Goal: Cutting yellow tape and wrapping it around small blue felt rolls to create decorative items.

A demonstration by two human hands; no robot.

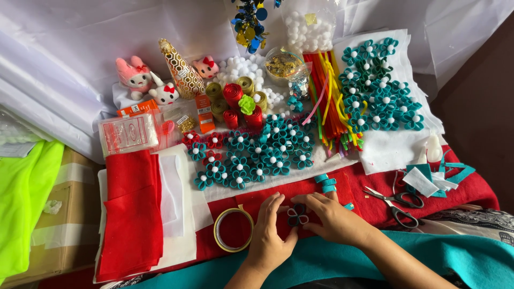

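1. Red felt sheet [369, 198]: the soft, matte work surface, with a teal felt sheet [375, 259] draped nearest the person; a folded stack of red felt [131, 214] lies at the left on white felt pieces [174, 198].
2. Finished flowers: two large groups of looped teal felt blossoms with white pompom centres, one at centre [267, 152], one upper right [377, 85] on white backing. By this count, the making appears well advanced.
3. Supplies: a bundle of fuzzy pipe cleaners [329, 99], loose white pompoms [241, 67], rolled felt coils in red and olive [235, 99].
4. Left hand [267, 230] and right hand [329, 217]: fingertips of both curl inward and pinch the flower in hand from either side.
5. Tape ring [234, 229]: smooth and yellowish, just left of the left hand. Scissors [399, 203]: black-handled, blades parted, well to the right.
6. Unfinished flower [297, 215]: four teal loops on the red felt between the hands, with no pompom centre yet. Cut teal strips [325, 183] lie just beyond it.
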